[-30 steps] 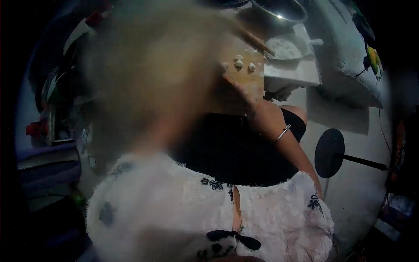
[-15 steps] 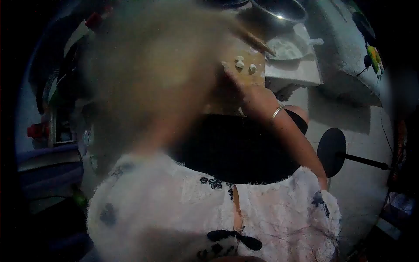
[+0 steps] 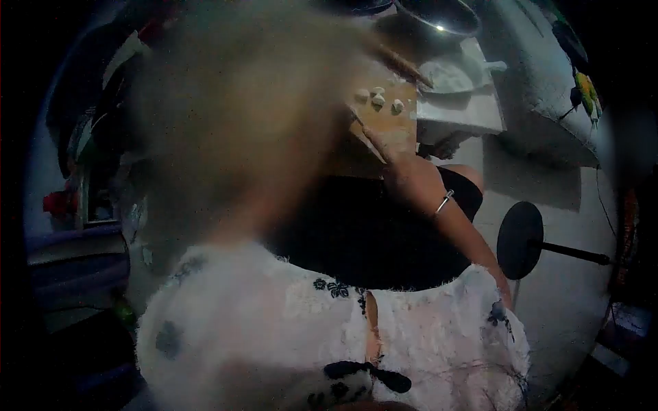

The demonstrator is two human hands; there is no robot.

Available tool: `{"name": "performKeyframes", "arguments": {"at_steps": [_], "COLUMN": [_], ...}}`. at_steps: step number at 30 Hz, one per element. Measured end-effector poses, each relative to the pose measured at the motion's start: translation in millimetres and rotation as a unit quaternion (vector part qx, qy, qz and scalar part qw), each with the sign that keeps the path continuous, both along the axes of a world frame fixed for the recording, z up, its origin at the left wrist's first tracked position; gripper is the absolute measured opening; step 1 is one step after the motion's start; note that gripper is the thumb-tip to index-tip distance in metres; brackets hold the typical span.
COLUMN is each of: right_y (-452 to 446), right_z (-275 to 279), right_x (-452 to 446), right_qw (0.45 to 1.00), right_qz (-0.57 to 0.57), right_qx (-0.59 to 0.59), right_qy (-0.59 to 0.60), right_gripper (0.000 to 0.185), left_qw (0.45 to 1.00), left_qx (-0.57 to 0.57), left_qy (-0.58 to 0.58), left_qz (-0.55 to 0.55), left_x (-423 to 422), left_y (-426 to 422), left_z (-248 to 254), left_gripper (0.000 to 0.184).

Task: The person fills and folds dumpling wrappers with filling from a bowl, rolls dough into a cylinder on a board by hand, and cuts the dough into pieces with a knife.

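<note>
My right hand [image 3: 413, 177], with a bracelet on its wrist, is at the near right edge of a wooden board [image 3: 404, 130]. Its fingers point up and left and seem closed along a thin, pale-edged strip [image 3: 373, 145] that I cannot make out. Several small white lumps, which look like dough, lie on the board beyond this hand, one of them a pale lump [image 3: 378, 98] near the middle. My left forearm [image 3: 250, 216] reaches forward into a large brown blur that hides the left hand and the left part of the board.
A brown wooden stick [image 3: 406, 67] lies at the board's far right. Beyond it, a white dish with a handle [image 3: 449, 74] holds white powder on a pale stand [image 3: 466, 120]. A shiny round pan [image 3: 460, 15] is at the top. At right stands a dark disc [image 3: 519, 240] with a rod.
My right hand has shifted slightly toward me and turned, uncovering more board and the pale strip. Another white lump now shows left of the others.
</note>
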State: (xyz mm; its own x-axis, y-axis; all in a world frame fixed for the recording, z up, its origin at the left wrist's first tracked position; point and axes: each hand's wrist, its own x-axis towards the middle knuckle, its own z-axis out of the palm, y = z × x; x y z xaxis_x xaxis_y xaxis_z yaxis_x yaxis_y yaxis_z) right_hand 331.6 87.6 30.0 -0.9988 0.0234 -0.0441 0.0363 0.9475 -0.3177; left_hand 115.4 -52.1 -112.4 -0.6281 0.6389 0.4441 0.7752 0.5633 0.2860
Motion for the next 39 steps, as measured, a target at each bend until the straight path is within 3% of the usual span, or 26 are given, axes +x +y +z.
{"name": "performKeyframes", "arguments": {"at_steps": [2, 6, 9, 12, 14, 17, 20, 24, 27, 29, 30, 32, 39], "right_y": [0, 7, 4, 3, 3, -1, -1, 21, 14, 5, 1, 1, -1], "right_z": [-2, -17, -11, -10, -6, 1, -7, -28, -22, -7, -2, -1, 0], "right_x": [4, 6, 3, 0, -9, -22, -39, -51, -42, -33, -30, -22, -16], "right_qw": [1.0, 1.0, 0.999, 0.998, 0.998, 0.998, 0.998, 0.999, 0.999, 0.999, 0.998, 1.0, 0.998], "right_qz": [0.001, 0.015, 0.007, 0.024, 0.04, 0.047, 0.04, 0.006, -0.043, -0.038, -0.033, -0.013, 0.0], "right_qx": [0.011, 0.006, -0.003, 0.021, 0.01, 0.033, 0.02, -0.039, -0.023, -0.002, 0.021, 0.008, -0.002], "right_qy": [-0.027, -0.012, -0.052, -0.053, -0.038, -0.017, -0.031, 0.014, 0.023, -0.01, -0.042, -0.011, -0.059], "right_gripper": [0.08, 0.084, 0.087, 0.088, 0.088, 0.087, 0.087, 0.088, 0.09, 0.081, 0.074, 0.078, 0.084], "left_qw": [0.991, 0.98, 0.981, 0.988, 0.997, 0.991, 0.994, 0.986, 0.997, 0.986, 0.986, 0.997, 0.997], "left_qx": [-0.019, -0.021, -0.009, -0.102, -0.049, -0.004, 0.047, 0.031, -0.051, -0.021, -0.021, -0.018, -0.003], "left_qy": [0.063, 0.149, 0.145, 0.096, 0.019, 0.111, 0.048, 0.137, 0.032, 0.087, 0.087, -0.026, -0.004], "left_qz": [-0.113, -0.132, -0.131, -0.07, -0.047, -0.073, -0.087, -0.093, -0.038, -0.143, -0.144, -0.073, -0.077], "left_x": [0, 10, 15, 19, 21, 16, 8, 2, 8, 2, -1, -4, -8], "left_y": [-3, 0, 2, 3, 2, 4, 5, -4, -3, -1, 0, 4, 3], "left_z": [2, 16, 22, 21, 21, 14, 8, 13, 47, 52, 50, 49, 34], "left_gripper": [0.022, 0.019, 0.019, 0.021, 0.025, 0.031, 0.037, 0.035, 0.03, 0.022, 0.022, 0.019, 0.02]}}
